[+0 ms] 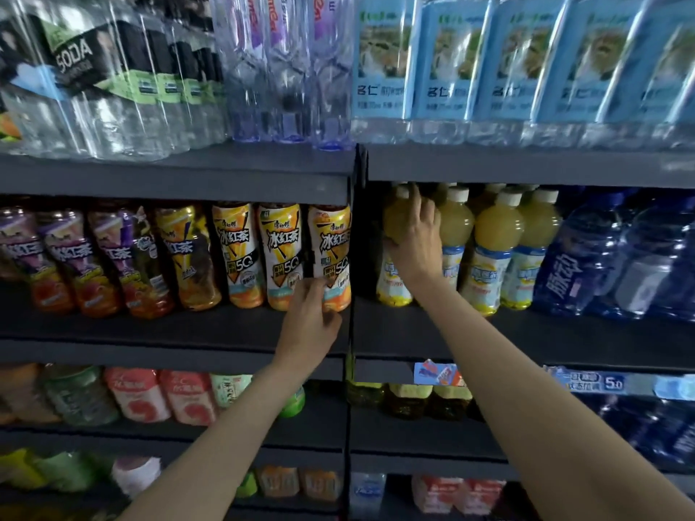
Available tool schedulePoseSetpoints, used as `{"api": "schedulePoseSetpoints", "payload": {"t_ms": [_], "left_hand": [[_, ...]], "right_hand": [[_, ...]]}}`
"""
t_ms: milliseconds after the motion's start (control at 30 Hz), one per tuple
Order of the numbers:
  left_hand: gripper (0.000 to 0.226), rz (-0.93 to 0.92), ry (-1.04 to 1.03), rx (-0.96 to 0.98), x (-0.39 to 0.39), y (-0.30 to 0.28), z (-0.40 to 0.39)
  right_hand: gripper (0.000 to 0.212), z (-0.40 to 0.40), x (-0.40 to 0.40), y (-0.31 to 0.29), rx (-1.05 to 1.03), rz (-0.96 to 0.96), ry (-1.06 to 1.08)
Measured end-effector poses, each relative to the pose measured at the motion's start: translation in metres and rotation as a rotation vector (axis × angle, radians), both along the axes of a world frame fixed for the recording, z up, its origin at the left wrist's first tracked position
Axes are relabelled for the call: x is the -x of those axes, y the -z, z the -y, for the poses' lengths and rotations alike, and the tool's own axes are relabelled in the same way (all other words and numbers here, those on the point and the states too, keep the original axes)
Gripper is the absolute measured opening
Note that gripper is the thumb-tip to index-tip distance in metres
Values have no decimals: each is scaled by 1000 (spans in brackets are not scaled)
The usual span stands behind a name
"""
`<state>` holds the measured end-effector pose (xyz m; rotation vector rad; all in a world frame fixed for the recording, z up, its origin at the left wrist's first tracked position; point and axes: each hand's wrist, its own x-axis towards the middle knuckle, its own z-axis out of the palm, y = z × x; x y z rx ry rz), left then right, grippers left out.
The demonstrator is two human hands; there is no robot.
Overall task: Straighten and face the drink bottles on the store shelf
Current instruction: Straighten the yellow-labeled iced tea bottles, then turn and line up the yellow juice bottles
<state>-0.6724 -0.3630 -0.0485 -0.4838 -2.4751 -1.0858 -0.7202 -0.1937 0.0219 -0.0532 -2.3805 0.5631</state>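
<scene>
On the middle shelf (pixel 169 329), the left hand (pixel 306 327) pinched the base of the rightmost iced-tea bottle (pixel 331 253), its grip curled around the lower label. That bottle stood upright at the end of its row, label facing out. Across the divider (pixel 351 332), the right hand (pixel 413 235) wrapped its grip around the shoulder of a yellow juice bottle (pixel 393 280), beside 3 more juice bottles (pixel 492 253).

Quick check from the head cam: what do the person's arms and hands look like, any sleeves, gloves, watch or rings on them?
Both forearms are bare right to the bottom edge of the frame, with no sleeve in view. The left hand and right hand are ungloved. No watch, wristband or ring shows on either, though the dim, soft picture could hide something small.
</scene>
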Motion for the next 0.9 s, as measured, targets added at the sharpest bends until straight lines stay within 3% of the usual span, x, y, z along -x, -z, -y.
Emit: {"api": "schedulePoseSetpoints", "payload": {"t_ms": [200,367,567,700,800,900], "left_hand": [[44,123,-19,-199,-8,-2,-29],[52,215,28,-205,-10,-11,-40],[54,455,220,-562,-32,-35,-39],[37,627,324,-531,-47,-47,-37],[19,796,442,-562,-65,-54,-36],[21,896,483,-646,-82,-55,-27]], "right_hand": [[84,-8,-10,15,62,-151,-158],[79,-25,-29,26,138,-255,-299],[85,-59,-66,10,364,-162,-395],[88,-71,-91,-10,570,-5,-514],[77,-58,-105,-23,680,29,-569],[66,-42,-110,-22,759,49,-543]]}}
